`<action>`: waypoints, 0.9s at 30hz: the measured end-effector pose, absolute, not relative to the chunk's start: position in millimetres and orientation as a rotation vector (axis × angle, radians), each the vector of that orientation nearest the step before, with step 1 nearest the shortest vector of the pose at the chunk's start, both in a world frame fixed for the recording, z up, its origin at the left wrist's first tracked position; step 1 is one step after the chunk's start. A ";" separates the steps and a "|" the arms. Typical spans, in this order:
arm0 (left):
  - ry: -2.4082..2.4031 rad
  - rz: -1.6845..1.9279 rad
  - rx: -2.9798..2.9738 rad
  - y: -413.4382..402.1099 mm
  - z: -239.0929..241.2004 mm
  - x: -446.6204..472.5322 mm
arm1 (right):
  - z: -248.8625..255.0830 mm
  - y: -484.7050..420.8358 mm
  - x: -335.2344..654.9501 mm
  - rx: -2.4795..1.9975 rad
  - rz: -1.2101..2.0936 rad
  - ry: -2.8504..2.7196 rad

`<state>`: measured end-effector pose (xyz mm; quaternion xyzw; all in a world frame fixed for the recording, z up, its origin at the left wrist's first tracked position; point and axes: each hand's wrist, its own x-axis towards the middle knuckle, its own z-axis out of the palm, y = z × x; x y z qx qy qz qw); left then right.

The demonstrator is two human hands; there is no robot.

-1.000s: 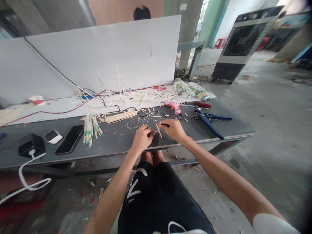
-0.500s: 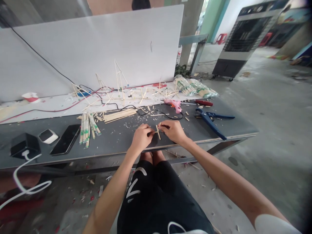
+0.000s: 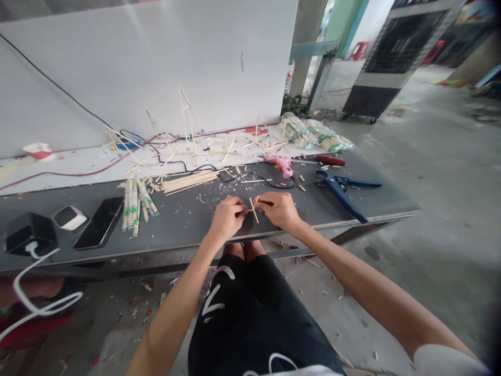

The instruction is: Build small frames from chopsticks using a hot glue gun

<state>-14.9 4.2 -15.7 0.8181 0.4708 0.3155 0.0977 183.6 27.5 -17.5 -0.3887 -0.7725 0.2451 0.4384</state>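
Between my two hands, just above the grey tabletop's front part, is a small piece made of short wooden sticks (image 3: pixel 254 211) that cross one another. My left hand (image 3: pixel 230 216) pinches the end of one stick from the left. From the right, my right hand (image 3: pixel 278 209) pinches another stick end, its fingers curled in. How the sticks are joined is too small to make out. Beyond my hands lies a pile of long wooden sticks (image 3: pixel 190 183), and a pink glue gun (image 3: pixel 282 165) rests behind my right hand.
Blue cutters (image 3: pixel 341 196) and a red-handled tool (image 3: pixel 331 160) lie to the right. Wrapped sticks (image 3: pixel 135 203), a phone (image 3: pixel 99 223) and a black adapter (image 3: pixel 30 233) are at left. Stick frames (image 3: pixel 189 122) stand along the back by bagged sticks (image 3: pixel 326 134).
The view has tilted slightly downward and shifted. Both hands keep their pinch on the crossed sticks, which have barely moved.
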 end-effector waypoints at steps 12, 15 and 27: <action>1.496 0.962 2.331 9.4 -14.1 -10.5 | -16.8 35.7 181.6 -0.908 0.461 -1.915; 1.538 0.958 2.297 19.0 -12.6 -9.0 | -15.2 45.7 181.7 -0.909 0.416 -1.920; 1.462 0.920 2.327 32.5 -18.2 -10.5 | -22.8 53.3 181.5 -0.893 0.439 -1.971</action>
